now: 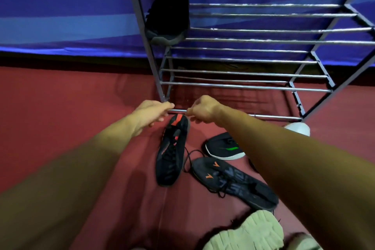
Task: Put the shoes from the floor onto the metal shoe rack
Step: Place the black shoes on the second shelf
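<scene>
Pale green ribbed fabric [243, 233]: nearest the camera, well behind both hands and under the right forearm. What it belongs to cannot be told.
Dark grey shoe with orange marks [233, 183]: lies tilted on the red floor [81, 97], well behind the right hand's fingers, with its laces loose.
Black shoe with green stripe [223, 146]: has a white sole and sits on the floor behind the right fingers, partly hidden by the right forearm.
Black shoe with red heel [172, 148]: lies on the floor, toe toward the camera. Its red heel is just under the gap between the two hands, close to the fingertips of both.
Left hand [152, 113]: reaches forward with the forefinger straight and its tip at the bar. The other fingers are loosely bent beneath and grip nothing visible.
Right hand [203, 110]: its fingers [191, 114] are curled in toward the palm, right beside the bar and the red heel. Whether they pinch either one cannot be told.
Lowest front bar [179, 111]: shows in the short gap between the two sets of fingertips.
White rounded object [298, 128]: lies on the floor well to the right of the right fingers, by the rack's front foot.
Metal shoe rack [243, 85]: stands just beyond the fingers, tiers of chrome rods on a grey frame.
Black shoe on the rack [168, 16]: sits on an upper tier at its left end, well beyond the left fingers.
Blue banner [60, 16]: farthest away, behind the rack.
</scene>
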